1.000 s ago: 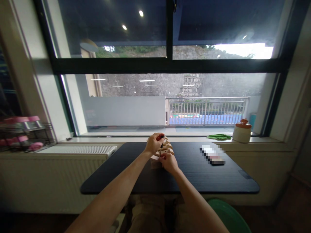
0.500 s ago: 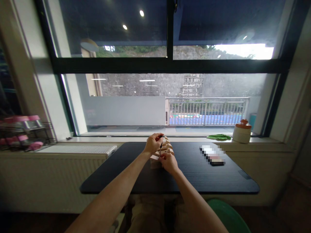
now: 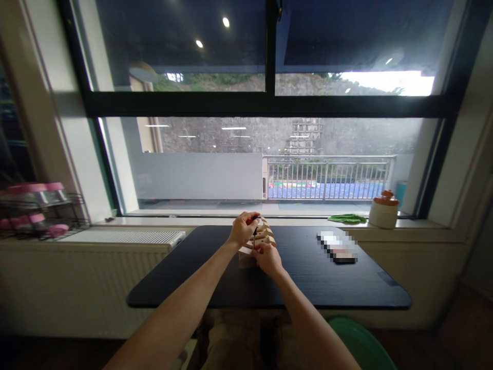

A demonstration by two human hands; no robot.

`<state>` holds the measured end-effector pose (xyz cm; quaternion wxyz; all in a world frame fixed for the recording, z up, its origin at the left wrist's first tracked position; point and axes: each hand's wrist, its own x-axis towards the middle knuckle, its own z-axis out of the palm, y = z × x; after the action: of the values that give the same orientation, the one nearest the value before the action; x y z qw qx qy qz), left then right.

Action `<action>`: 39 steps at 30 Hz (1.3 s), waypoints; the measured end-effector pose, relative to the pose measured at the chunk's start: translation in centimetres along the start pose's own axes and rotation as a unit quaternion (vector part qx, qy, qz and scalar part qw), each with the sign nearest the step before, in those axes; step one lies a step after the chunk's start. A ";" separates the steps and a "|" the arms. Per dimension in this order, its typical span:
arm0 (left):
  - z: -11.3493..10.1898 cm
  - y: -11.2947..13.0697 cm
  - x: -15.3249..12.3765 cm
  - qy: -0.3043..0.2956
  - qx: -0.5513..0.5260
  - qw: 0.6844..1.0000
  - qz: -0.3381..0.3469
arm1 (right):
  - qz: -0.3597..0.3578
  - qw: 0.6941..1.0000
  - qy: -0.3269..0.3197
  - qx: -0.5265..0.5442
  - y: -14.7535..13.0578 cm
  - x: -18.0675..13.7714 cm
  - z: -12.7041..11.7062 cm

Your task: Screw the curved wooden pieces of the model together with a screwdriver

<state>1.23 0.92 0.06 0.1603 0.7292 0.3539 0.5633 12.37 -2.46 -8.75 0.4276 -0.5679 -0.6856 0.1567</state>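
A light wooden piece with a row of stepped slats [image 3: 247, 260] stands on the dark table, partly covered by both hands. My left hand [image 3: 242, 229] is closed around the dark handle of a screwdriver [image 3: 254, 233], held upright with its thin shaft pointing down at the wood. Low on the shaft, the fingers of my right hand [image 3: 269, 260] are pinched together near the screwdriver's tip, against the wooden piece. Whatever sits between those right fingertips is too small and hidden to make out.
On the black tabletop [image 3: 173, 280], a blurred-out phone-like object [image 3: 337, 247] lies to the right. The windowsill holds a green cloth [image 3: 346, 219] and a pale jar with an orange-brown lid [image 3: 384, 210]. A radiator [image 3: 127, 239] and a wire rack [image 3: 73, 210] of pink-topped items are at left.
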 end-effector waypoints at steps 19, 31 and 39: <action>-0.3 0.3 0.0 0.005 0.033 0.999 0.027 | -0.014 1.000 0.011 0.008 0.7 0.3 0.6; -0.2 0.7 -0.2 0.019 0.080 0.996 0.029 | -0.007 1.000 0.005 0.002 0.3 0.2 0.5; -0.1 0.1 0.0 0.013 0.073 0.997 0.034 | -0.009 1.000 0.014 -0.004 0.3 0.1 0.5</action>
<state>1.19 0.82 0.12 0.0827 0.7435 0.3713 0.5501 12.23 -2.12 -9.18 0.4367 -0.5655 -0.6850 0.1422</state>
